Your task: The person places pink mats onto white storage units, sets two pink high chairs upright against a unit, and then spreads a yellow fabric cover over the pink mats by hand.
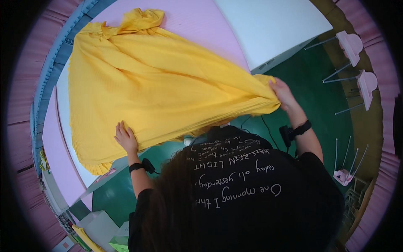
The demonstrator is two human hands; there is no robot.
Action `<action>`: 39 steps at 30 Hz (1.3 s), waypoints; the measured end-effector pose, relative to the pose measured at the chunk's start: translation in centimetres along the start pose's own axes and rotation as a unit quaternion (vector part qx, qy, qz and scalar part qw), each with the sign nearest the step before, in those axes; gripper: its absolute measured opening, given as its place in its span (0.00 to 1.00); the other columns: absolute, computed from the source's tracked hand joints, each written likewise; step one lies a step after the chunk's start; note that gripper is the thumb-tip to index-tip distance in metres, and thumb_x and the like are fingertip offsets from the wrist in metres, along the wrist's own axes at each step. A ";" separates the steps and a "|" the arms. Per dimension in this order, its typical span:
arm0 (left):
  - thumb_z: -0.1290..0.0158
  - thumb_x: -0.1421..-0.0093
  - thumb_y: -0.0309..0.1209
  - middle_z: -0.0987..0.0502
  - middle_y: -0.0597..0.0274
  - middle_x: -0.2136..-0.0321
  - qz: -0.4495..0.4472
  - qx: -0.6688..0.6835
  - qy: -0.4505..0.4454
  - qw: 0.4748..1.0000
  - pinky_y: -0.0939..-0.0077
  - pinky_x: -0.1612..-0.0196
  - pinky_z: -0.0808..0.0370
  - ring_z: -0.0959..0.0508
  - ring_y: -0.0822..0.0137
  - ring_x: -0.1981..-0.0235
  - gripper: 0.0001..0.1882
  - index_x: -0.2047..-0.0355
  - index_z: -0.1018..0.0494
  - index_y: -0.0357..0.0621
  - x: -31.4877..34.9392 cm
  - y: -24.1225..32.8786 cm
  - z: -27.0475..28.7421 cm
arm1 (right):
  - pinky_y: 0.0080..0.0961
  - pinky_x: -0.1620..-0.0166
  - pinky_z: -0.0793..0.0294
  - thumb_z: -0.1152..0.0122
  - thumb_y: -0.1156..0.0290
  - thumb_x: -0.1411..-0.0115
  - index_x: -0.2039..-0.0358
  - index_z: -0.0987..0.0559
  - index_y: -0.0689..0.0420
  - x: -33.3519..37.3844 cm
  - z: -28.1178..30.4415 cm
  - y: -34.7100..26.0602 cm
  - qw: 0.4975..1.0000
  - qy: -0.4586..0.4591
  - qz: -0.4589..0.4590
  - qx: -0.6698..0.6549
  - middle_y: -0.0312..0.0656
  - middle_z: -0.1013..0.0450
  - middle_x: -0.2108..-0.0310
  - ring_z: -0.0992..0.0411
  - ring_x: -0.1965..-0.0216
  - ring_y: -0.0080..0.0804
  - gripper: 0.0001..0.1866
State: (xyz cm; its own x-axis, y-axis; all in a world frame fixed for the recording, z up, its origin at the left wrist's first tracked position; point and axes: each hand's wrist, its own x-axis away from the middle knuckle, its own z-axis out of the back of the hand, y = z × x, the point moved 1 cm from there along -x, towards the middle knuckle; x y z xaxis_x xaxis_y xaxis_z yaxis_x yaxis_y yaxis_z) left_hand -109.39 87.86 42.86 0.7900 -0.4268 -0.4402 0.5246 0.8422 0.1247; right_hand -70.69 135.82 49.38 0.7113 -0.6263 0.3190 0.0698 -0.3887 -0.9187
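A large yellow cloth (151, 84) with a frilled edge lies spread over a pink and white surface. Its far end is bunched into folds, and whether it is a garment or a sheet I cannot tell. My left hand (126, 137) rests on the near side of the cloth, fingers stretched out flat. At the cloth's right corner, my right hand (283, 95) grips the gathered fabric and holds it out past the table edge. Creases run from that corner across to the far left.
Beyond the cloth are a pink tabletop (197, 19) and a white table (273, 29). Pink stools (350, 47) with metal legs are on the right over the green floor (310, 101). A white box (97, 227) sits at lower left. A dark cable (268, 130) hangs near my body.
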 end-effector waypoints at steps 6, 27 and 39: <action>0.62 0.41 0.37 0.40 0.57 0.46 -0.011 -0.006 -0.012 1.000 0.54 0.45 0.50 0.41 0.59 0.45 0.21 0.47 0.39 0.49 1.2 11.0 -0.1 | 0.24 0.50 0.36 0.48 0.67 0.42 0.50 0.35 0.62 2.3 11.8 2.2 0.978 -0.102 -0.067 -0.170 0.41 0.33 0.53 0.33 0.53 0.29 0.21; 0.60 0.42 0.34 0.35 0.52 0.49 -0.017 0.036 0.033 0.999 0.62 0.47 0.45 0.37 0.55 0.47 0.19 0.51 0.35 0.44 1.7 16.6 0.8 | 0.30 0.49 0.35 0.51 0.71 0.41 0.48 0.38 0.60 1.2 16.0 9.4 0.951 -0.014 -0.073 -0.298 0.43 0.35 0.51 0.35 0.51 0.34 0.20; 0.60 0.43 0.33 0.35 0.51 0.50 -0.034 0.068 0.043 0.996 0.63 0.46 0.45 0.38 0.54 0.47 0.18 0.53 0.35 0.43 -0.2 19.0 0.1 | 0.29 0.52 0.32 0.55 0.68 0.38 0.50 0.35 0.57 -4.8 17.1 12.1 0.962 0.074 -0.040 -0.258 0.39 0.33 0.53 0.33 0.54 0.31 0.16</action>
State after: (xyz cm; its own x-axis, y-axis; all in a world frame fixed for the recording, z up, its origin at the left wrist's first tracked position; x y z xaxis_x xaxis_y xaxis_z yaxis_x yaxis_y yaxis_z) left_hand -99.58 103.95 45.42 0.7242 -0.4473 -0.5249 0.6191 0.7570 0.2090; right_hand -61.29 145.72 32.77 0.6087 -0.6544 0.4485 -0.2637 -0.7001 -0.6636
